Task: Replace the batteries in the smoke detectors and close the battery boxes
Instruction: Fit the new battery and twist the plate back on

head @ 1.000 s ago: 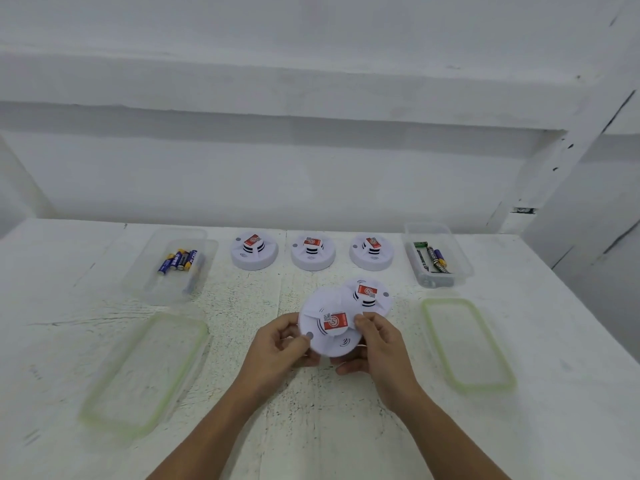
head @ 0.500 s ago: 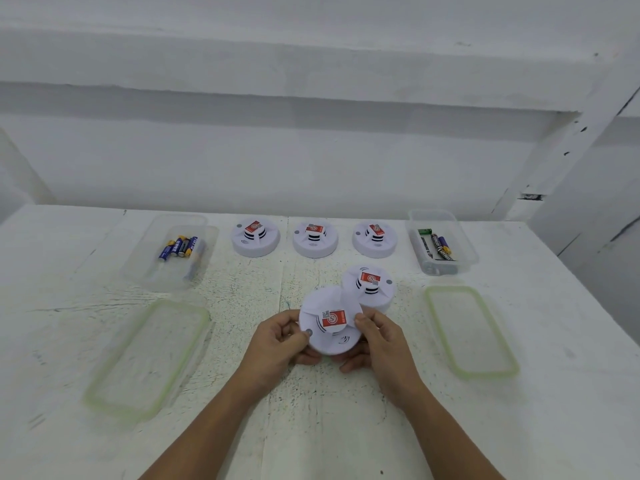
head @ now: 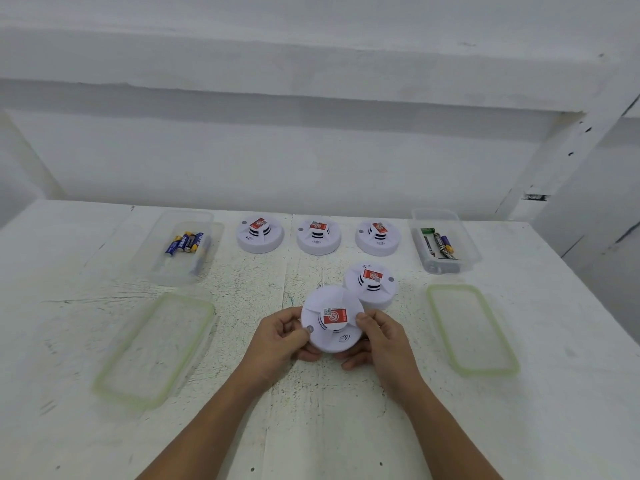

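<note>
I hold a round white smoke detector [head: 329, 337] with a red label above the table's middle. My left hand [head: 280, 344] grips its left edge and my right hand [head: 382, 341] grips its right edge. Another detector [head: 370, 284] lies on the table just behind it. Three more detectors [head: 259, 233] [head: 318, 235] [head: 378, 236] stand in a row at the back. A clear box [head: 156, 258] at back left holds blue batteries [head: 187, 242]. A clear box [head: 467, 247] at back right holds mixed batteries [head: 438, 245].
Two green-rimmed clear lids lie flat on the white table: one lid [head: 114, 382] at front left, the other lid [head: 485, 368] at right. A white wall rises behind the table. The table's right edge runs diagonally past the right box.
Both hands keep their hold on the detector, which stays in nearly the same spot. The camera view has tilted slightly, shifting the scene upward in the frame.
</note>
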`<state>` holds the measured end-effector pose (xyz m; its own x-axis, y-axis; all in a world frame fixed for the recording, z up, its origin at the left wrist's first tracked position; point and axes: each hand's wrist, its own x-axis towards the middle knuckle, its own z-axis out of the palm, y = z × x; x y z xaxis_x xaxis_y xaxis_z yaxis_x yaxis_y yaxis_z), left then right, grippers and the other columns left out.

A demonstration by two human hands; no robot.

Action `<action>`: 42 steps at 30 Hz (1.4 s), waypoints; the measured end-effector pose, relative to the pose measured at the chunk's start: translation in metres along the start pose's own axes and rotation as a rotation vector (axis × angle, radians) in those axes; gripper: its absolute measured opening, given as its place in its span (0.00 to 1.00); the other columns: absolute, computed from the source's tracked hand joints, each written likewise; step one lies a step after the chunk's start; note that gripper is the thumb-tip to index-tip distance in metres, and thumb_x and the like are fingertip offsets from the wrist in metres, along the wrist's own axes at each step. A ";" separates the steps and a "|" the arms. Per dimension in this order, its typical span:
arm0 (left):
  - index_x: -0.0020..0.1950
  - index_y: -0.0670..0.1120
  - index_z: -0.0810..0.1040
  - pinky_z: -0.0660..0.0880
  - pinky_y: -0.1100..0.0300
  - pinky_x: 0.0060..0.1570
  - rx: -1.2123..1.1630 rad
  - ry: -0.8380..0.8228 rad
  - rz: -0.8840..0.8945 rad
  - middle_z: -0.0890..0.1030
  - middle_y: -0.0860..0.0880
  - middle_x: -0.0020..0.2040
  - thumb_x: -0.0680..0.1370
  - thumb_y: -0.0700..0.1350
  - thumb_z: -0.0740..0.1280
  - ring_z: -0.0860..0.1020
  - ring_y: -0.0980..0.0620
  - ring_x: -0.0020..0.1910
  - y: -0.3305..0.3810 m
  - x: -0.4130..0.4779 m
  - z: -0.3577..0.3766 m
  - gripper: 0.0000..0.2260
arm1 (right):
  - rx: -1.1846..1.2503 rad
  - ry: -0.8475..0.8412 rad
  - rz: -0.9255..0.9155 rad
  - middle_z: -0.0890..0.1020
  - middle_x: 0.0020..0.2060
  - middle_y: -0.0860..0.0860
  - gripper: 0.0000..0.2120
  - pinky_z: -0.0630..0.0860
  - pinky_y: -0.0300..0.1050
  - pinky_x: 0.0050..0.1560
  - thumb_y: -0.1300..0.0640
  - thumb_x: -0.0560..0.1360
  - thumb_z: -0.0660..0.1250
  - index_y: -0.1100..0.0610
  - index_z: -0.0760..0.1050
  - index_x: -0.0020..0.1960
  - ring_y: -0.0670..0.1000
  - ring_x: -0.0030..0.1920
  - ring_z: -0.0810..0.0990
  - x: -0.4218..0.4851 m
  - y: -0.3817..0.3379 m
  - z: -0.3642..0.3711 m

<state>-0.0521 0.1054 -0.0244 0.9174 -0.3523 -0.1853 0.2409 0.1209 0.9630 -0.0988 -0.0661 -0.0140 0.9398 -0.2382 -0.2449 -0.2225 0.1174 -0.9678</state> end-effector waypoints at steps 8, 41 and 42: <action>0.59 0.37 0.77 0.81 0.54 0.35 -0.003 0.015 -0.004 0.80 0.37 0.38 0.69 0.39 0.66 0.81 0.45 0.31 -0.002 -0.001 0.001 0.19 | -0.006 -0.011 -0.012 0.84 0.35 0.58 0.09 0.79 0.48 0.29 0.58 0.80 0.61 0.62 0.77 0.48 0.59 0.30 0.82 -0.002 0.000 -0.001; 0.64 0.43 0.75 0.81 0.51 0.44 -0.158 0.051 0.140 0.81 0.37 0.53 0.74 0.26 0.64 0.81 0.41 0.49 0.001 -0.011 0.001 0.21 | 0.122 -0.155 -0.109 0.84 0.48 0.60 0.27 0.80 0.54 0.50 0.70 0.73 0.68 0.50 0.70 0.67 0.59 0.51 0.83 -0.008 0.001 -0.008; 0.64 0.43 0.76 0.81 0.50 0.44 -0.161 0.048 0.141 0.81 0.37 0.53 0.75 0.26 0.64 0.81 0.41 0.49 0.001 -0.011 0.001 0.21 | 0.118 -0.156 -0.111 0.84 0.48 0.60 0.27 0.81 0.53 0.50 0.70 0.73 0.68 0.50 0.70 0.67 0.59 0.51 0.83 -0.008 0.001 -0.009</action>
<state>-0.0622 0.1088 -0.0210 0.9586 -0.2777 -0.0638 0.1532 0.3136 0.9371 -0.1093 -0.0721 -0.0135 0.9876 -0.1054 -0.1164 -0.0919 0.2130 -0.9727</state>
